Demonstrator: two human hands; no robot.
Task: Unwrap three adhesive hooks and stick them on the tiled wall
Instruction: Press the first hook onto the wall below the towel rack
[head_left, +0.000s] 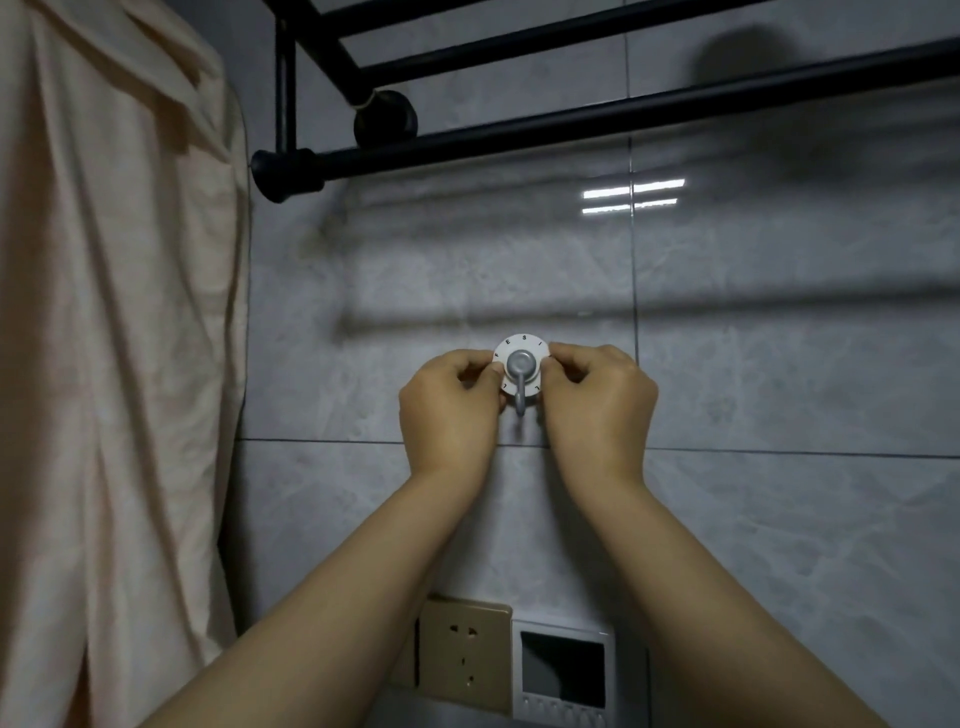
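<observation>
Head view: both hands are raised to the grey tiled wall (779, 364), meeting at one adhesive hook (521, 370) — a white round disc with letters printed around its rim and a grey metal hook at its centre, its curved end hanging down between the two hands. The left hand (451, 410) has its fingers curled, and its grip pinches the disc's left edge; the right hand (597, 402) does likewise on the right edge, fingers curled and closed on the disc. The hook lies flat against the tile, just above a horizontal grout line that runs behind both hands and just left of a vertical one. Well above the hands a black towel rack (545, 124) is fixed to the wall, its shadow falling across the tile. Far to the left of the left hand hangs a pale peach curtain (104, 364). Below the forearms — near the bottom edge — sit a gold-coloured wall socket (462, 654) and, touching its right side, a white control panel (563, 670) with a dark screen.
</observation>
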